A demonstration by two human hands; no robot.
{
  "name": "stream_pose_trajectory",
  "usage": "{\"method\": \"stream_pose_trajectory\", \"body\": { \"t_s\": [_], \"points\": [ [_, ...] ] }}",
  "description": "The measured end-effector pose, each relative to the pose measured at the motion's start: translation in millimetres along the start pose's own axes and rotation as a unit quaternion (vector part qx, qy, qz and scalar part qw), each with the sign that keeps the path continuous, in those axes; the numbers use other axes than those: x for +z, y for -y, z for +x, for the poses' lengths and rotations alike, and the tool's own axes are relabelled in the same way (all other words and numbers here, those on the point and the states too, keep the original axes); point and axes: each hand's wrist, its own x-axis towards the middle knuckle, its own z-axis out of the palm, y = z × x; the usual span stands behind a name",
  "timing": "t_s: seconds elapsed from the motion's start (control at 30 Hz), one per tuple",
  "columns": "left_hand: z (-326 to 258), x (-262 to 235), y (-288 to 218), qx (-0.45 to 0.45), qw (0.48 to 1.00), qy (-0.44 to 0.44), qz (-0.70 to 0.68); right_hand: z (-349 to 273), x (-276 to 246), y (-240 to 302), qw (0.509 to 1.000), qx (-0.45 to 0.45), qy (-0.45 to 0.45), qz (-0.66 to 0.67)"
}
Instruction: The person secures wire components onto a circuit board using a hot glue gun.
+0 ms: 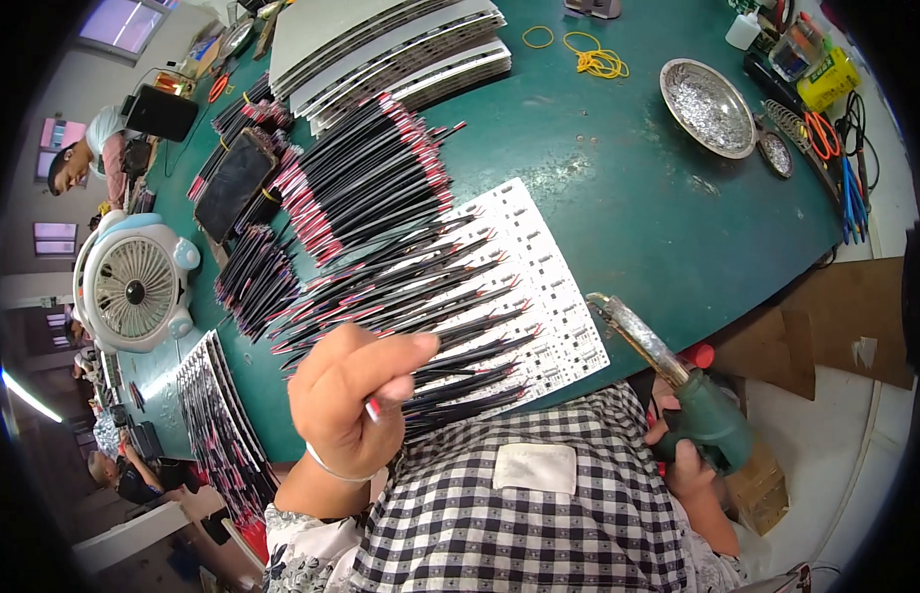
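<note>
My left hand (346,400) is raised over the near left part of a white circuit board panel (551,287). Its fingers are pinched together, and the red and white end of a thin wire (373,407) pokes out below them. Rows of black wires with red ends (420,296) lie across the panel, reaching left past its edge. In my right hand (689,466) is a large soldering iron (717,420) by its green handle. Its metal barrel points up and left, with the bent tip just beyond the panel's right edge.
Bundled wires (366,178) and a dark phone (237,186) lie left of the panel. Stacked boards (400,59) stand behind. A metal dish (707,107) of silvery bits sits far right, near orange-handled scissors (823,135). A white fan (133,287) is at left. Other people sit further off.
</note>
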Motion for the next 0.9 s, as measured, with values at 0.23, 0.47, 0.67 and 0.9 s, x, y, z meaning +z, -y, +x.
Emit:
{"method": "stream_pose_trajectory", "body": {
  "t_s": [0.23,0.47,0.67,0.9],
  "points": [
    [-17.5,9.3,27.3,0.017,0.974,0.200,0.106,-1.6,0.7,-1.3,1.000,0.008,0.012,0.023],
    [-33.9,27.3,39.5,0.008,0.962,0.224,0.159,-3.4,0.8,-5.9,0.998,0.010,-0.009,0.069],
    [-28.5,23.3,33.7,0.016,0.973,0.172,0.152,-7.2,-10.1,-4.6,1.000,-0.006,-0.003,0.031],
    [-22.7,62.5,12.5,0.066,0.968,0.208,0.124,-19.5,-18.6,-2.8,0.995,0.069,0.063,-0.021]
  ]
}}
